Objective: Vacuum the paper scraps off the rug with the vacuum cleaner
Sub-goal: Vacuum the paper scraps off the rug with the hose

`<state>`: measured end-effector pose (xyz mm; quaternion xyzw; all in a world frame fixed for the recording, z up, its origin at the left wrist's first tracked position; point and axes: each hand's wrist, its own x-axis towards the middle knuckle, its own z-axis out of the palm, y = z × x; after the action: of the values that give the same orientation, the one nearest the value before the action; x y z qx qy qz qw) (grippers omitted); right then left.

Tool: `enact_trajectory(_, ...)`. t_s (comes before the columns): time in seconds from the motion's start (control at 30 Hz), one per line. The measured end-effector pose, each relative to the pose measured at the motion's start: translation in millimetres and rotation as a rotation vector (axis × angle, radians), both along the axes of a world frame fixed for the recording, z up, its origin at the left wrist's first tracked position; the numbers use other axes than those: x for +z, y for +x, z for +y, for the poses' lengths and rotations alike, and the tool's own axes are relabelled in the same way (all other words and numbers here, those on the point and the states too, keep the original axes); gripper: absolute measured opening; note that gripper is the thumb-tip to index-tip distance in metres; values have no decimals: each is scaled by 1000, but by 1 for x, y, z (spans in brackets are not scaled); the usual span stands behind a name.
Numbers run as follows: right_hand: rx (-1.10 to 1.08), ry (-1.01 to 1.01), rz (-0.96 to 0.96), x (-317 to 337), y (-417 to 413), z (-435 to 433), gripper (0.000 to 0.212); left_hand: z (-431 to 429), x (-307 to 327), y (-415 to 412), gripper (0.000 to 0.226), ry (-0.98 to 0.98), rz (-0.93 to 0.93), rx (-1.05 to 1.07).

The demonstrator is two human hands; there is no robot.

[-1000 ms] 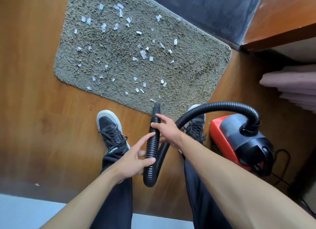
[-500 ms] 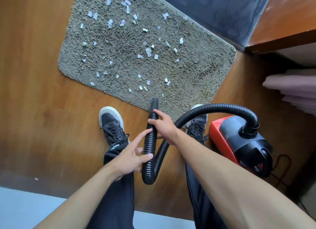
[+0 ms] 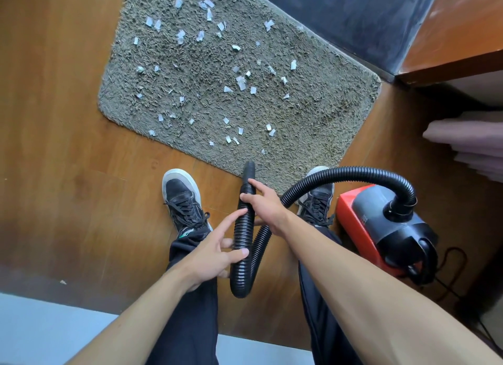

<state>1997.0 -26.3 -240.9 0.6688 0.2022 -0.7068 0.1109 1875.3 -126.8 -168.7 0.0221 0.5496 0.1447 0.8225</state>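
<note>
light: bright, diffuse | glare: soft sheen on wood floor [image 3: 49,97] | shadows: faint | edges: fisheye-bent | focus: sharp

A domestic room, most likely part of a home.
Wood-look plank flooring [image 3: 54,119] carries a shaggy grey-green rug [image 3: 313,114]. A small red canister vacuum cleaner [image 3: 381,220] with a black ribbed hose [image 3: 353,171] stands near it, by a wooden furniture edge [image 3: 457,38] and stacked folds of pink fabric [image 3: 468,138] at the right.
</note>
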Motion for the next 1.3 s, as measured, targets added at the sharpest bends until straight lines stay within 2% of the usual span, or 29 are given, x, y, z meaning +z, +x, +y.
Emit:
enact_trajectory(0.93, -81, 121, 29, -6, 8, 57, 61, 60, -16, 6, 69, 88, 73, -72)
enact_trajectory(1.3, -135, 139, -47, -8, 19, 70, 60, 83, -19, 13, 69, 108, 35, -140)
